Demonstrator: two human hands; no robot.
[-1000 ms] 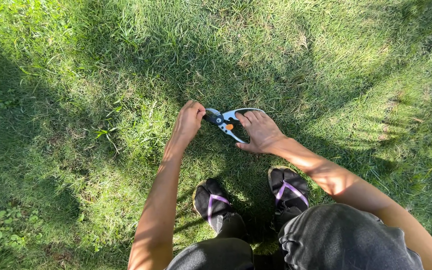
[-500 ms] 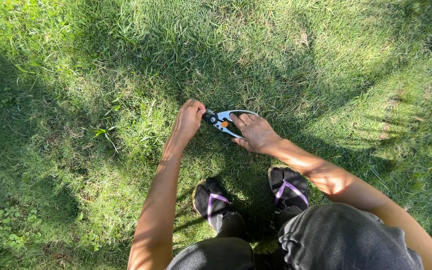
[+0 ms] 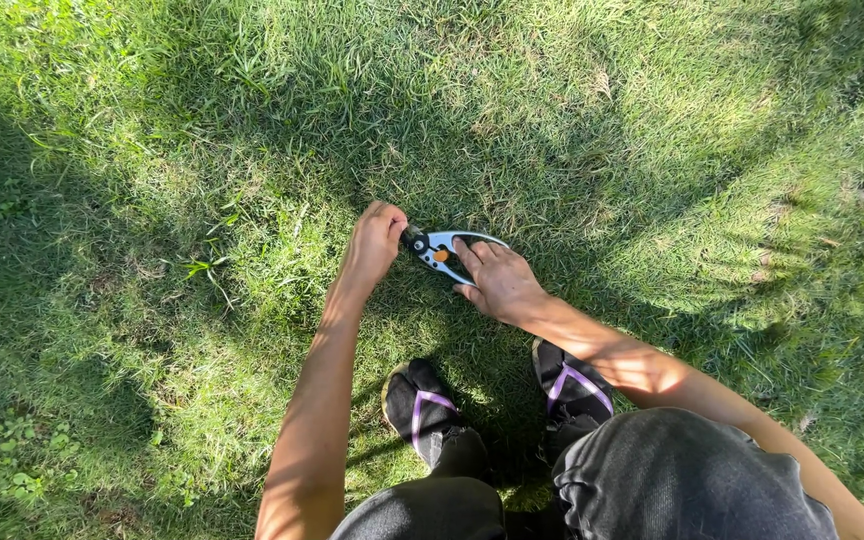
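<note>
Since the earlier pictures, very little has changed; the two hands have kept the same places on the grass and only the shears have shifted a little between them, so the work looks to be in the middle of a cut and not at its start or end.

The left hand (image 3: pixel 376 240) is clenched low in the grass (image 3: pixel 252 130), closed on a small tuft or stem which is too small to tell; its knuckles are just beside the dark tip of the garden shears (image 3: pixel 442 252); whether the blades already touch what this hand holds, I cannot tell.

The right hand (image 3: pixel 497 282) grasps the shears by the handles, fingers laid over the pale handle, with the orange pivot showing between the hands; compared with a second ago the handles seem a little more covered by the fingers, which I judge as a squeeze in progress; the blades themselves are hidden, so open or closed is not sure.

The shears lie low over the grass, in front of the person's feet, near the middle of the lawn in view; the two dark sandals with purple straps (image 3: pixel 422 405) stand close behind the hands, in shade; sun patches lie to the right and left.
</note>
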